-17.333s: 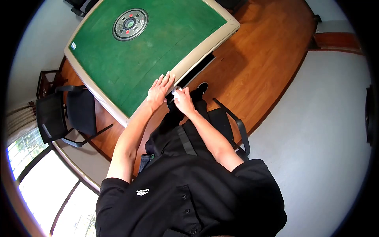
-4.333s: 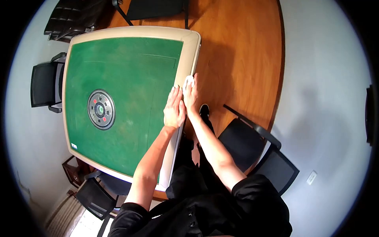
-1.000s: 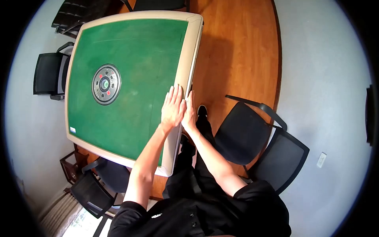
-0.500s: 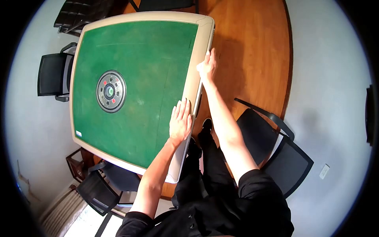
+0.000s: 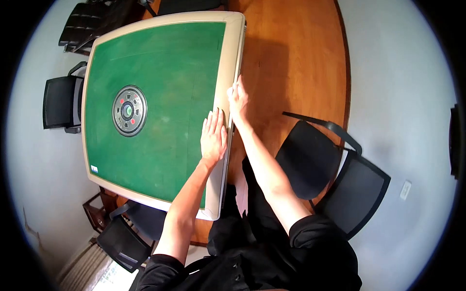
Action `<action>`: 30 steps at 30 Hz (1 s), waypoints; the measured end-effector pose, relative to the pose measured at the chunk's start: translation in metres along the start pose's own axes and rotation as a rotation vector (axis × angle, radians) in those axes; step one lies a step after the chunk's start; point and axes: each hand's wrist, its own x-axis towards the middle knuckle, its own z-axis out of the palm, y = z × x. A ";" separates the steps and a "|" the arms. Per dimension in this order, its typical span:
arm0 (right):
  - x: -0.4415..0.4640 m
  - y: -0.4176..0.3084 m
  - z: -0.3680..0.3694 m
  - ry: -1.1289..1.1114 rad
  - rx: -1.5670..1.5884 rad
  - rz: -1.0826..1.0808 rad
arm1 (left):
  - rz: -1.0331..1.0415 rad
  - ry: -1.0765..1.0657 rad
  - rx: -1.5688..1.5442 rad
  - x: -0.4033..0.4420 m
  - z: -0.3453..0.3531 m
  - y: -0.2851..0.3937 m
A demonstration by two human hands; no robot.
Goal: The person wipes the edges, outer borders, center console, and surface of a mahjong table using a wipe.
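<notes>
A mahjong table (image 5: pixel 165 63) with green felt and a beige rim fills the left and middle of the view. In its surface sits a round black control disc (image 5: pixel 129 110) with small red and dark windows. My left hand (image 5: pixel 213 138) lies flat, fingers stretched, on the felt and the near rim. Farther along the same side, my right hand (image 5: pixel 238 101) holds the outer edge of the table, thumb side on the rim; its fingertips are partly hidden.
A black chair (image 5: pixel 310 155) stands right of my legs on the wooden floor (image 5: pixel 306 63). More black chairs stand at the far left (image 5: pixel 59 102) and lower left (image 5: pixel 124 245). A dark tufted leather seat (image 5: pixel 90 24) is at the upper left. A white wall runs along the right.
The table has shifted left in view. My right hand has slid along the edge toward my left hand, which stays flat near the rim.
</notes>
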 end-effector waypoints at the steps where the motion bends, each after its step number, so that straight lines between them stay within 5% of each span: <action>1: -0.023 0.004 -0.005 -0.024 -0.005 0.051 | -0.001 -0.002 0.004 -0.001 0.001 -0.002; 4: -0.095 0.025 -0.017 0.034 -0.060 -0.216 | 0.016 0.020 0.001 -0.002 0.005 -0.004; 8: -0.183 0.044 -0.040 -0.107 -0.137 -0.047 | 0.020 -0.001 -0.026 -0.018 0.000 0.000; 13: -0.264 0.043 -0.047 -0.068 -0.228 -0.111 | 0.022 -0.079 -0.007 -0.055 -0.008 -0.002; 29: -0.046 0.006 -0.005 0.031 -0.234 -0.209 | 0.034 -0.091 -0.013 -0.067 -0.008 -0.012; 30: -0.034 -0.017 -0.005 -0.016 -0.117 -0.043 | 0.027 -0.106 -0.013 -0.065 -0.009 -0.012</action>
